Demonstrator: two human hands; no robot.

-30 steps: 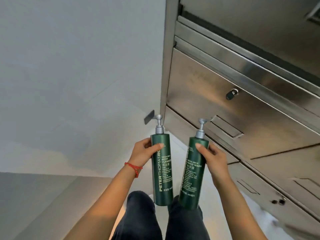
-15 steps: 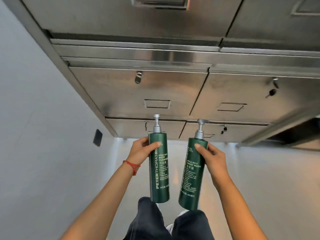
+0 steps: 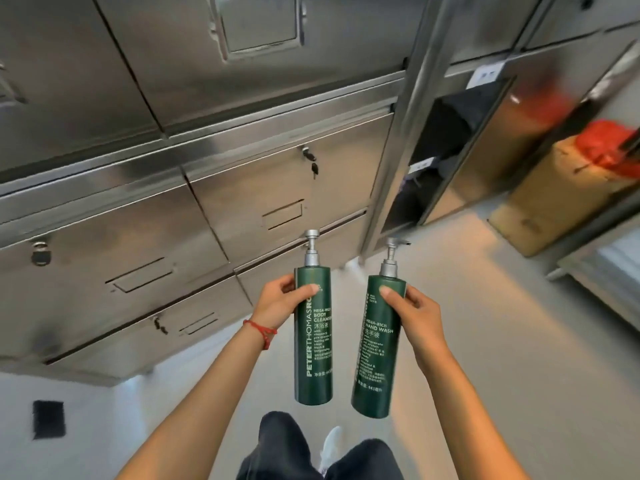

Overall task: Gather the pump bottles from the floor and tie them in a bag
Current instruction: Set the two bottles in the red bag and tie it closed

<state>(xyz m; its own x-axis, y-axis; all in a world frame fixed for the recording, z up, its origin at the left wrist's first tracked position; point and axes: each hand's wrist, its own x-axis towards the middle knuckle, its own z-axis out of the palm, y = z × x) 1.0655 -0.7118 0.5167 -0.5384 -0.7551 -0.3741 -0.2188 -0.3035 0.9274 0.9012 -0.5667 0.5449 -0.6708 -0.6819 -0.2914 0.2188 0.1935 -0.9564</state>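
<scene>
We held two tall dark green pump bottles up in front of the shiny steel lockers (image 3: pixel 242 188). Our left hand (image 3: pixel 280 306) wrapped round the body cleanser bottle (image 3: pixel 313 341). Our right hand (image 3: pixel 412 317) wrapped round the hand wash bottle (image 3: pixel 377 344), just beside it, not touching.

Two dark green pump bottles (image 3: pixel 313 336) with white lettering are showing silver pumps. A red cord (image 3: pixel 262 330) is circling the left wrist; steel-grey lockers (image 3: pixel 242 140) are gleaming at eleven o'clock.
</scene>
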